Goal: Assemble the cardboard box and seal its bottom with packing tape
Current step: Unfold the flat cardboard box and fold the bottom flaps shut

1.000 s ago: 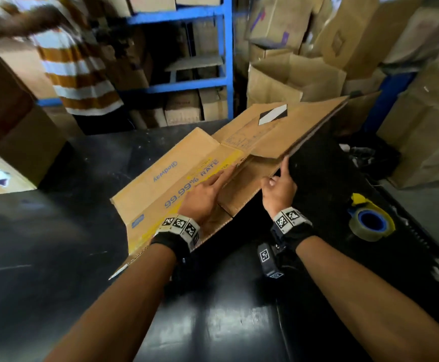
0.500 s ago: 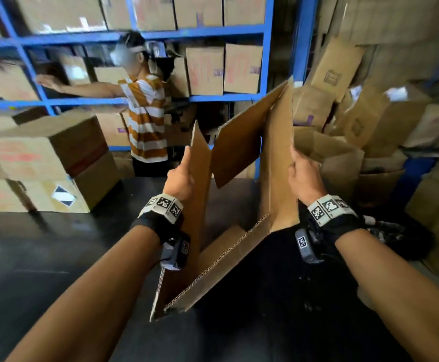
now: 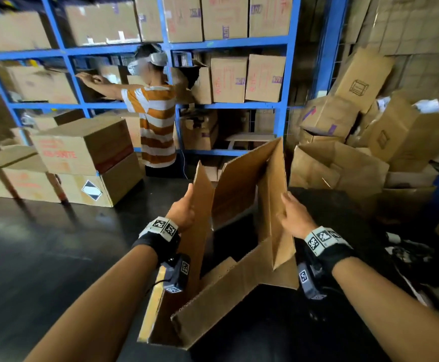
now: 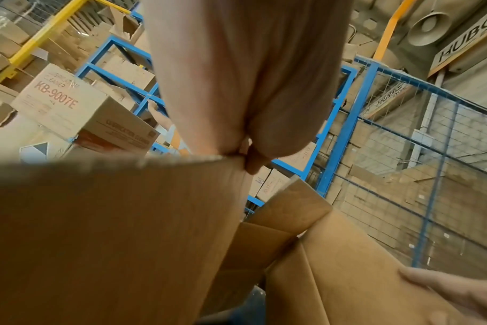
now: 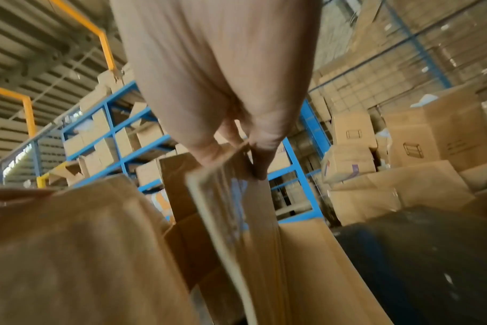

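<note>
A brown cardboard box (image 3: 239, 189) stands half opened on the black table (image 3: 56, 257), its flaps sticking up and its near flap (image 3: 228, 304) hanging toward me. My left hand (image 3: 184, 212) pinches the upper edge of the left flap (image 4: 111, 230), thumb on one side and fingers on the other. My right hand (image 3: 291, 215) grips the right flap (image 5: 237, 198) the same way. Both wrist views show the hands (image 4: 250, 151) (image 5: 245, 149) closed over the cardboard edge. No packing tape shows in any view.
A person in an orange and white striped shirt (image 3: 155, 126) reaches into blue shelving (image 3: 281, 43) full of boxes behind the table. Stacked boxes (image 3: 82, 163) stand on the table's far left. A heap of empty boxes (image 3: 356, 142) fills the right side.
The box went from lying flat on the table to standing up and spread open. Both hands moved from its flat face up to its left and right flaps.
</note>
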